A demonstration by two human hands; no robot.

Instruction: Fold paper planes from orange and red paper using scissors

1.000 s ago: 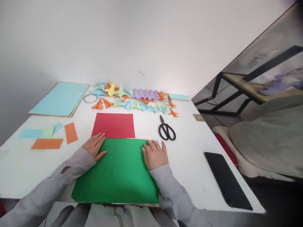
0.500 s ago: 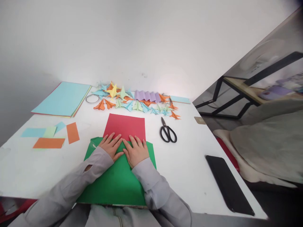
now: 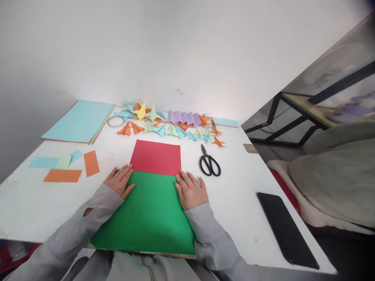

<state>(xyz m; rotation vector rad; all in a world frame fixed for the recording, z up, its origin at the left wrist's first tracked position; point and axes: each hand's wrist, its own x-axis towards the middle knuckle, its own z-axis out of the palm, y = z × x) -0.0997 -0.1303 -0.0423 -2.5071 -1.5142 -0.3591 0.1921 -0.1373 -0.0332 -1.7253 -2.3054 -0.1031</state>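
A red sheet of paper (image 3: 156, 158) lies flat on the white table, its near edge meeting a green sheet or board (image 3: 150, 218) in front of me. My left hand (image 3: 119, 182) rests flat at the left end of that edge, fingers stretched and touching the red paper's corner. At the right end, my right hand (image 3: 191, 190) lies with its fingers extended, the fingertips at the red paper's right corner. Neither hand grasps anything. Just right of the red paper are black-handled scissors (image 3: 209, 164), lying with their blades pointing away from me.
Folded paper figures (image 3: 171, 130) and a purple pleated strip (image 3: 184, 118) line the wall. On the left are a stack of coloured sheets (image 3: 79, 121), a ring (image 3: 116, 121) and small paper pieces (image 3: 62, 175). A black flat object (image 3: 287, 230) lies near the right edge.
My hands have slid apart from the middle of the red paper's near edge to its two ends. The papers and scissors stay in place; the view has shifted slightly.
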